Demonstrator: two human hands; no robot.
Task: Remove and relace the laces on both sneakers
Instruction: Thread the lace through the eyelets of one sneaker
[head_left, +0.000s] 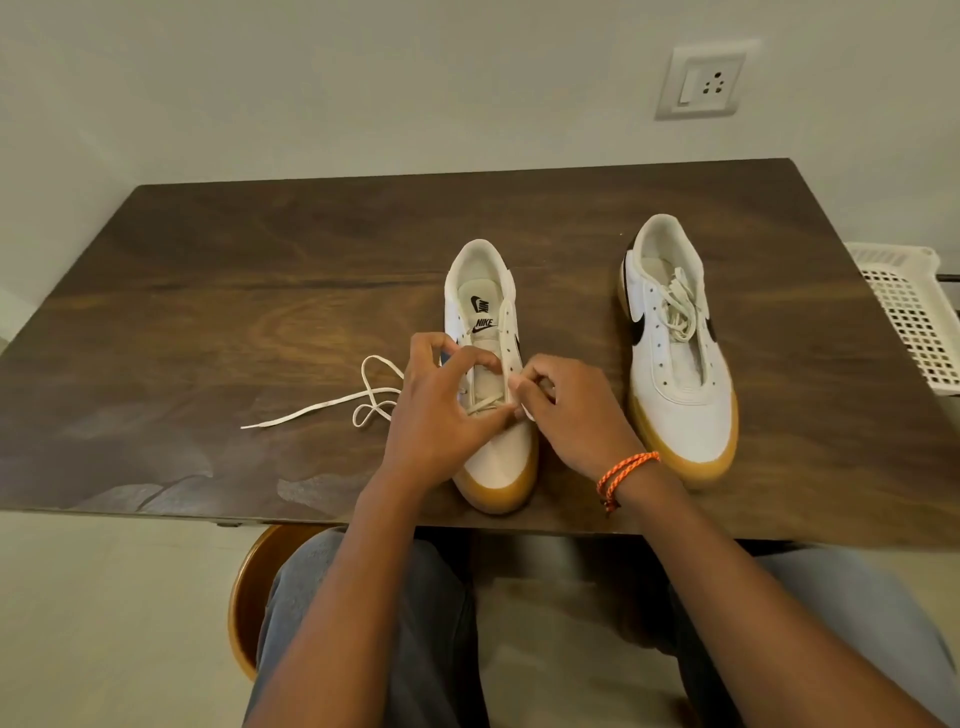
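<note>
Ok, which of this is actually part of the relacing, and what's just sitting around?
In the job: near sneaker under left hand and right hand; its lace, trailing left on the table; far sneaker, loose lace piled inside.

Lying about: white basket; wall socket.

At frame centre, both hands, left hand (441, 410) and right hand (569, 410), pinch the lace (332, 402) on the near sneaker (491, 462); the second sneaker (680, 395) sits right.

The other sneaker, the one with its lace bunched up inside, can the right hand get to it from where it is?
Probably yes. The right hand is busy pinching the lace at the near sneaker, but only bare table lies between it and the other sneaker.
</note>
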